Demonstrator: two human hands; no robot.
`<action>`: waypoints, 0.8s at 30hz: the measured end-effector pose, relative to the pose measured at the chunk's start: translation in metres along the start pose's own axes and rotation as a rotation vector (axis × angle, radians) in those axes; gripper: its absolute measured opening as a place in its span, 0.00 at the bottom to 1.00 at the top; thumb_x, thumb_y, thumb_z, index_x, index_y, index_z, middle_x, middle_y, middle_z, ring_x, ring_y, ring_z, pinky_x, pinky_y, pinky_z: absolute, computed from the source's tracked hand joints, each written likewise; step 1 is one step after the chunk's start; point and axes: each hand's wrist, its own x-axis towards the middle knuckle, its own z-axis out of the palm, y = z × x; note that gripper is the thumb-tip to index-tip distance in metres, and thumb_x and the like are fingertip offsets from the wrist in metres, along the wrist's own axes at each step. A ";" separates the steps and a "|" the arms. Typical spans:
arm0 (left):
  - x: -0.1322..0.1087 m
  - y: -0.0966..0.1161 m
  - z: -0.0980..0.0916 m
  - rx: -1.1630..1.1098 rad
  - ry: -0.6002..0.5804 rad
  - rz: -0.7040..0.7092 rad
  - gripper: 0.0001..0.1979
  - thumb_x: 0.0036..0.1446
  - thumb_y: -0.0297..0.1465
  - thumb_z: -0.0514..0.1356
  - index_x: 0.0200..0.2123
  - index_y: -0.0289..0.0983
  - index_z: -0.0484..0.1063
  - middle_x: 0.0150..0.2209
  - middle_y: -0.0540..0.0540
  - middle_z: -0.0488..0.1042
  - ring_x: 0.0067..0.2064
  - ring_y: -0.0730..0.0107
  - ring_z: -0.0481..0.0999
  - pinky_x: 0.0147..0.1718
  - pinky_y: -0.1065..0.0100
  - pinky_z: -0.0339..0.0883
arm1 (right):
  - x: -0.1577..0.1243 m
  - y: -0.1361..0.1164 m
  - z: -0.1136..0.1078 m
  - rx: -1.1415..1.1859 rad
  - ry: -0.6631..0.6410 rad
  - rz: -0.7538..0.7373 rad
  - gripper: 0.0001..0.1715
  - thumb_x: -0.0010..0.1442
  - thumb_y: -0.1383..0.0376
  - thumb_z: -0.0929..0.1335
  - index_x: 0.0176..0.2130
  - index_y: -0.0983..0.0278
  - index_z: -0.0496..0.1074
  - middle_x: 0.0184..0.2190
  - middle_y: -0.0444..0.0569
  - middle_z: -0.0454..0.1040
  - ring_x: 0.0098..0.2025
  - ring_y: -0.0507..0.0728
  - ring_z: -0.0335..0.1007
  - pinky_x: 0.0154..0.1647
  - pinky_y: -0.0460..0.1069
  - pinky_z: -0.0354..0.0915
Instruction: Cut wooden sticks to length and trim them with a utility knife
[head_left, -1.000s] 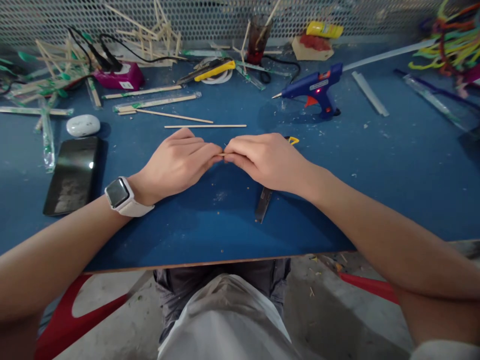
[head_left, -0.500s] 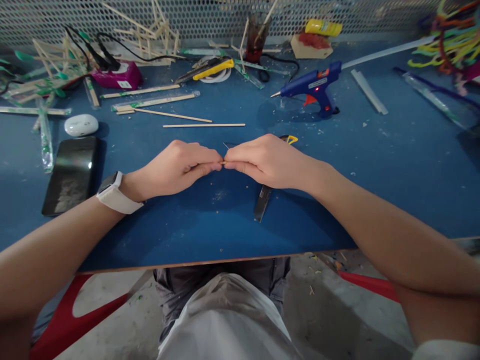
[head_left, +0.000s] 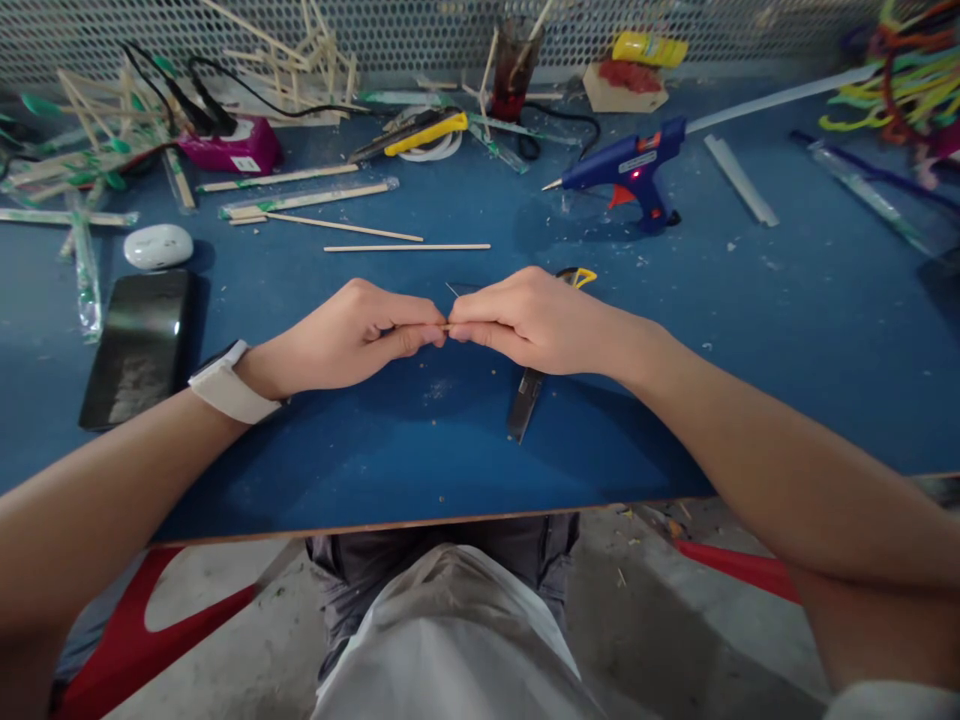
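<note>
My left hand [head_left: 356, 335] and my right hand [head_left: 544, 320] meet fingertip to fingertip over the blue table. Between them, pinched by both, is a thin wooden stick [head_left: 448, 327]; only a tiny bit shows and the fingers cover the rest. A fine thin strand [head_left: 452, 290] pokes up by the right fingers. Beneath my right hand lies a utility knife [head_left: 526, 400], its middle hidden, with the yellow end [head_left: 577, 277] showing beyond the hand. Just behind the hands, a loose wooden stick [head_left: 407, 248] lies flat.
A blue glue gun [head_left: 628, 170] with its light on rests at the back right, near a clear glue stick [head_left: 741, 180]. At left are a phone [head_left: 139, 345] and a white case [head_left: 158, 247]. A purple power block [head_left: 232, 148] and wrapped chopsticks [head_left: 311, 198] lie behind.
Both hands keep almost the same place and the same pinch on the stick. The view has shifted very slightly; nothing on the table has visibly moved.
</note>
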 end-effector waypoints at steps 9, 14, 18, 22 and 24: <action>0.000 0.001 -0.002 -0.015 -0.048 0.006 0.13 0.81 0.34 0.60 0.41 0.40 0.81 0.32 0.50 0.83 0.29 0.75 0.77 0.32 0.72 0.66 | 0.000 -0.003 0.001 0.019 -0.019 -0.032 0.17 0.85 0.62 0.66 0.41 0.63 0.76 0.33 0.43 0.77 0.33 0.52 0.68 0.40 0.47 0.58; -0.002 0.003 0.004 0.103 0.083 -0.019 0.13 0.81 0.36 0.59 0.42 0.43 0.81 0.34 0.51 0.83 0.32 0.71 0.78 0.36 0.69 0.69 | 0.000 -0.002 0.001 -0.022 0.066 -0.021 0.18 0.86 0.61 0.66 0.41 0.62 0.76 0.34 0.44 0.78 0.34 0.52 0.70 0.40 0.48 0.60; -0.003 0.003 0.009 0.177 0.187 -0.006 0.16 0.83 0.40 0.58 0.43 0.43 0.82 0.33 0.49 0.82 0.35 0.68 0.81 0.41 0.68 0.73 | 0.000 -0.005 0.003 -0.057 0.140 -0.029 0.22 0.88 0.56 0.64 0.42 0.61 0.75 0.34 0.44 0.77 0.34 0.53 0.70 0.41 0.49 0.62; -0.002 0.004 0.010 0.149 0.204 -0.017 0.27 0.86 0.53 0.54 0.42 0.42 0.82 0.28 0.49 0.77 0.34 0.67 0.81 0.42 0.68 0.76 | 0.000 -0.006 0.005 -0.048 0.177 -0.066 0.25 0.90 0.53 0.62 0.42 0.61 0.75 0.34 0.43 0.76 0.34 0.52 0.70 0.42 0.48 0.62; -0.002 0.005 0.011 0.121 0.206 -0.015 0.31 0.85 0.56 0.52 0.41 0.41 0.82 0.27 0.49 0.76 0.32 0.69 0.80 0.41 0.69 0.75 | 0.000 -0.006 0.005 -0.044 0.188 -0.087 0.25 0.90 0.53 0.62 0.43 0.62 0.75 0.35 0.44 0.77 0.35 0.52 0.71 0.42 0.48 0.62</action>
